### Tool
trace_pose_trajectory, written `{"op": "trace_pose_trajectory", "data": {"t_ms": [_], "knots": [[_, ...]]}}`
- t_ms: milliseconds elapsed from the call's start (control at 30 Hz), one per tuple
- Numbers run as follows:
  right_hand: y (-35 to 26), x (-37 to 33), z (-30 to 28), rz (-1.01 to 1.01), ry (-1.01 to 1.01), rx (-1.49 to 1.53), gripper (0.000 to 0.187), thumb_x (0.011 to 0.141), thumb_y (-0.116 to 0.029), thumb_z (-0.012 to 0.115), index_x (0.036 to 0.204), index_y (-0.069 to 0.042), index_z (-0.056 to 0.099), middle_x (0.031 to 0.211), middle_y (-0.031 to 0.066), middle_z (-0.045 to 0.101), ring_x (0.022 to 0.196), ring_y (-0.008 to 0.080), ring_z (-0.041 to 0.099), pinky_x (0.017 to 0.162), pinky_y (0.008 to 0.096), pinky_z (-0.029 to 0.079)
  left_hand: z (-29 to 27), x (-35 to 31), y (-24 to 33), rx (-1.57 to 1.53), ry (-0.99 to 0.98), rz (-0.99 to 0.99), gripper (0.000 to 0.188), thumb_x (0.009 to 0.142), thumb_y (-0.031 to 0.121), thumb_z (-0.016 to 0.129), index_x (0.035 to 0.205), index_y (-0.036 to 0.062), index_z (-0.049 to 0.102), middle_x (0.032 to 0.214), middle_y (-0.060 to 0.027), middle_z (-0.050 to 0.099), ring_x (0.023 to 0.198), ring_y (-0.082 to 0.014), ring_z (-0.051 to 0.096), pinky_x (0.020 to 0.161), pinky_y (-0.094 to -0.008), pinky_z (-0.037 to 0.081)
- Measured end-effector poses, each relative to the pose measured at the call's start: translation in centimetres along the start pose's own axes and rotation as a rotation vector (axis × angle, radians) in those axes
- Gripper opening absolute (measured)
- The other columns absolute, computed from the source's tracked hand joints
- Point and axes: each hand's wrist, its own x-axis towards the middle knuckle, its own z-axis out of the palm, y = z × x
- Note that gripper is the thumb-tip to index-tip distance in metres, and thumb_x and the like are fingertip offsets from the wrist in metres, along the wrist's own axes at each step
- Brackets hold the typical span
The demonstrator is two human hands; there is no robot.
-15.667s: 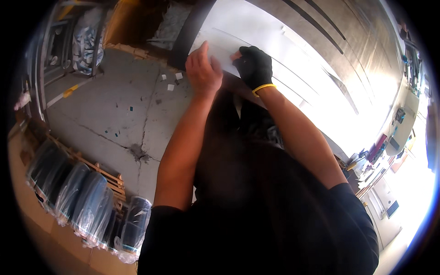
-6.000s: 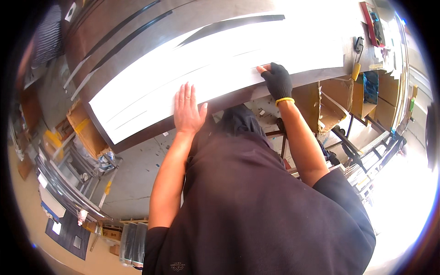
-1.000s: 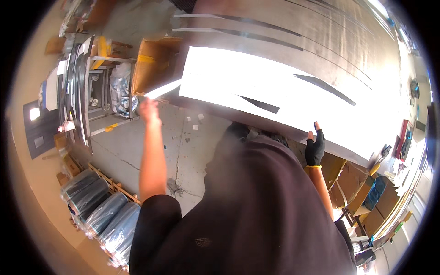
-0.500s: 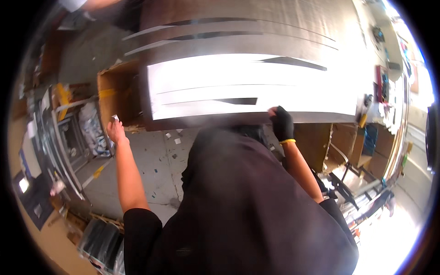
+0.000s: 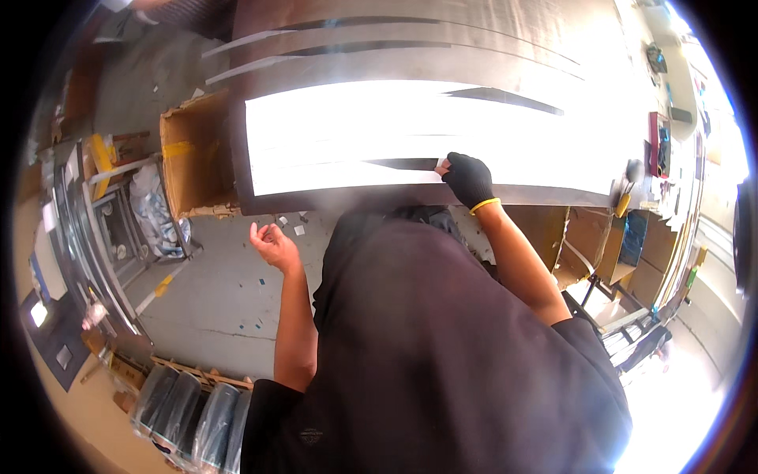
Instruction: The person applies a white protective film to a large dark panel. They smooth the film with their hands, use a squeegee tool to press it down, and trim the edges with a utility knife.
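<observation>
My right hand [image 5: 467, 178], in a black fingerless glove with a yellow cuff, is over the near part of a bright white sheet [image 5: 332, 114] on the dark table. Its thumb and fingertips pinch a small white piece [image 5: 440, 164] at the right end of a dark slit in the sheet. My bare left hand [image 5: 276, 248] hovers off the table's near edge, above the floor. Its fingers are loosely bent and apart, and nothing shows in them.
An open cardboard box [image 5: 193, 154] stands against the table's left end. Long dark and pale strips [image 5: 332, 54] lie farther back on the table. A person's arm [image 5: 178, 11] is at the far left. Wrapped dark rolls [image 5: 178, 407] stand at the lower left.
My left hand has moved right and nearer, away from the cardboard box, and the small white scrap it held is gone. My right hand has shifted left onto the sheet and pinches a white piece.
</observation>
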Motion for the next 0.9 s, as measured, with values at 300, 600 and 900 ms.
{"op": "trace_pose_trajectory", "data": {"t_ms": [300,600,900], "knots": [[0.4,0.3,-0.2,-0.042,-0.007,0.072,0.023,0.099,-0.030,0.066,0.086,-0.011,0.071,0.085,0.0177,0.076,0.082,0.0415,0.074,0.076,0.0522,0.059,0.5,-4.4,2.2,-0.037,-0.048,-0.012,0.049,0.105,0.009,0.069,0.151,0.0018,0.054,0.118,-0.0097,0.069,0.097,-0.0194,0.065,0.090,-0.0359,0.054],[0.8,0.2,0.2,-0.048,0.045,0.117,0.021,0.089,-0.030,0.081,0.092,-0.010,0.075,0.086,0.0153,0.077,0.083,0.0408,0.074,0.074,0.0485,0.058,2.0,-6.6,3.6,-0.083,-0.124,0.009,0.047,0.104,0.011,0.067,0.149,0.0027,0.056,0.117,-0.0092,0.072,0.100,-0.0220,0.068,0.092,-0.0386,0.055],[0.8,0.1,0.0,-0.089,0.079,0.131,0.016,0.091,-0.028,0.073,0.087,-0.012,0.072,0.084,0.0144,0.077,0.082,0.0395,0.075,0.074,0.0504,0.059,2.8,-7.2,4.1,-0.123,-0.173,0.049,0.048,0.104,0.013,0.068,0.149,0.0017,0.057,0.117,-0.0100,0.074,0.103,-0.0230,0.070,0.096,-0.0383,0.055]]}}
